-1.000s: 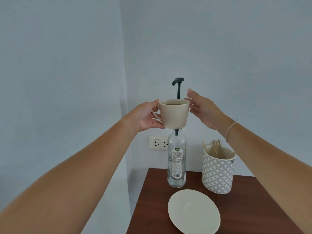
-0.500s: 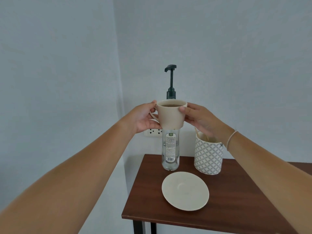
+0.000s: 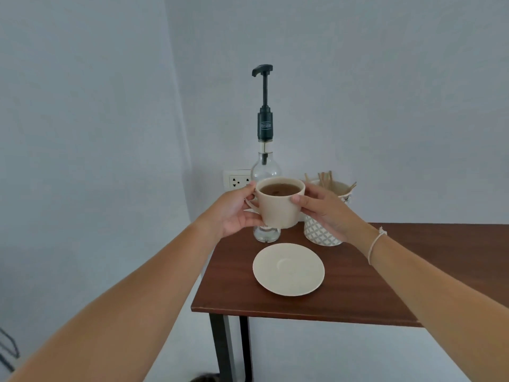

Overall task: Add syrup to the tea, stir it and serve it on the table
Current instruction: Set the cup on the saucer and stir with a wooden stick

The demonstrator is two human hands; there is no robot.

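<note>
A cream cup [image 3: 279,206] filled with dark brown tea [image 3: 279,189] is held in the air with both hands, above the far left part of a dark wooden table [image 3: 385,285] and clear of its surface. The left hand [image 3: 234,213] grasps the cup on its left side, fingers curled at the handle [image 3: 252,206] and the thumb up near the rim. The right hand [image 3: 323,212] clasps the right wall of the cup, its thumb lying across the front and the fingers wrapped round the far side; a thin pale band [image 3: 375,245] circles that wrist. Directly behind the cup stands a clear glass syrup bottle [image 3: 266,168] with a tall dark pump [image 3: 265,103], its spout pointing left and its plunger raised high above the cup. The bottle's base shows below the cup, resting on the table. To the right of the bottle, partly hidden by the right hand, sits a white holder with a grey diamond pattern [image 3: 322,235], with wooden stir sticks [image 3: 325,179] standing in it. Nearer, in front of the bottle and below the cup, a cream saucer [image 3: 288,268] lies flat on the table with nothing on it. A white wall socket [image 3: 237,180] shows on the pale wall just left of the bottle.
</note>
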